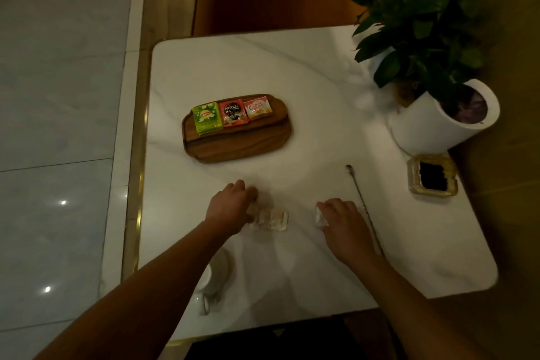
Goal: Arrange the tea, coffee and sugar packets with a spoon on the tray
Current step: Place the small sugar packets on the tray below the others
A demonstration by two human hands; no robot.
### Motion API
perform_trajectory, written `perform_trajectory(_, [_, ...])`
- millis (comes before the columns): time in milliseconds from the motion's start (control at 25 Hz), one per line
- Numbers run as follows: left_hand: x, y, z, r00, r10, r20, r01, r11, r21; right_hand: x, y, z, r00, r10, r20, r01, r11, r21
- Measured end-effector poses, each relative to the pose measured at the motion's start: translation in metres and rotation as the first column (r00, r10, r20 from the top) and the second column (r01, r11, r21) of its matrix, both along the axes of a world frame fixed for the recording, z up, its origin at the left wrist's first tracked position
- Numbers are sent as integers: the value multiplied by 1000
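Lipton packet (207, 118), NESCAFE packet (234, 112), Coffee-mate packet (258, 109)

- The left hand (230, 204) is bent over the left end of a pair of white packets (273, 219) on the marble desk (292, 67); whether it grips them cannot be told.
- The right hand (342, 219) lies flat, its fingertips touching a small white packet (320, 218).
- A long spoon (362, 202) lies just right of the right hand.
- Beyond the left hand sits a wooden tray (236, 143) with a green tea packet (207, 118), a red coffee packet (233, 112) and a pale creamer packet (258, 109) side by side.
- A glass ashtray (432, 175) and a potted plant (444, 123) stand to the far right of the right hand.
- A white cup (209, 280) shows partly under the left forearm.
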State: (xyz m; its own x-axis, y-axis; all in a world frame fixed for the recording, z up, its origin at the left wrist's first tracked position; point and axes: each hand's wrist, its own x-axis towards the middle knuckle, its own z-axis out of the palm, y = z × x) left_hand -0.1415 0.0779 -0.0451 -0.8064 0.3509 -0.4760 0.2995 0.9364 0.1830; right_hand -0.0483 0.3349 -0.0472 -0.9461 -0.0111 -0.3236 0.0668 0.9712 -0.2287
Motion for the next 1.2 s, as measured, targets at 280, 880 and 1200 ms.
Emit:
perform_trajectory(280, [8, -8, 4, 984, 175, 29, -177, 976, 125, 1, -8, -5, 971, -235, -52, 225, 962, -154])
perform_trajectory(880, [75, 12, 67, 896, 341, -284, -98, 777, 622, -11, -72, 58, 557, -239, 795, 740, -290, -606])
perform_trajectory(1200, [88, 21, 89, 603, 587, 540, -711, 88, 697, -7, -66, 69, 730, -469, 497, 600, 90, -795])
